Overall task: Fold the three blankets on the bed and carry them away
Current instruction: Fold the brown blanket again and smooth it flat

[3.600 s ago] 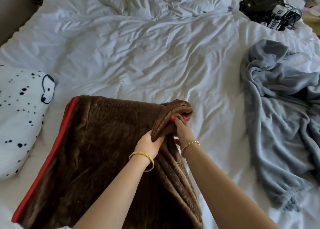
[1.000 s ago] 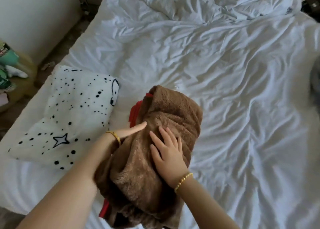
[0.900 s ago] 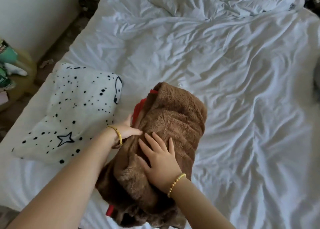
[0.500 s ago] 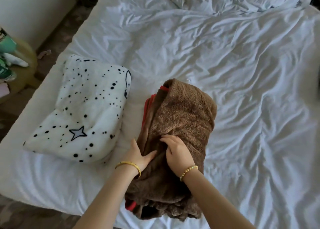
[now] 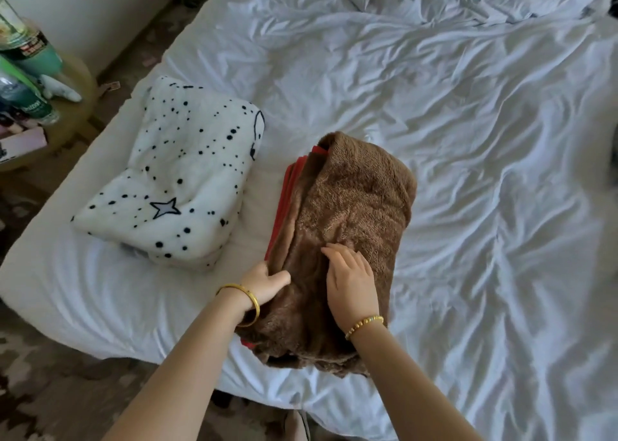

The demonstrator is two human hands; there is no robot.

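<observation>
A brown plush blanket (image 5: 354,206) with red trim lies folded into a thick bundle near the front edge of the bed (image 5: 468,139). My left hand (image 5: 264,282) grips its left side, thumb on top and fingers tucked under the fold. My right hand (image 5: 349,280) rests flat on top of the bundle with fingers spread. To the left lies a folded white blanket (image 5: 177,180) with black dots and a star. The grey blanket is out of view.
The bed is covered by a rumpled white sheet. A small round table (image 5: 50,106) with bottles and cans (image 5: 26,56) stands left of the bed. Patterned floor (image 5: 50,390) shows at the lower left, a wall at the top left.
The brown blanket went from a wide half-fold to a compact bundle. In the last second both hands slid toward its near end, the left taking hold of the side.
</observation>
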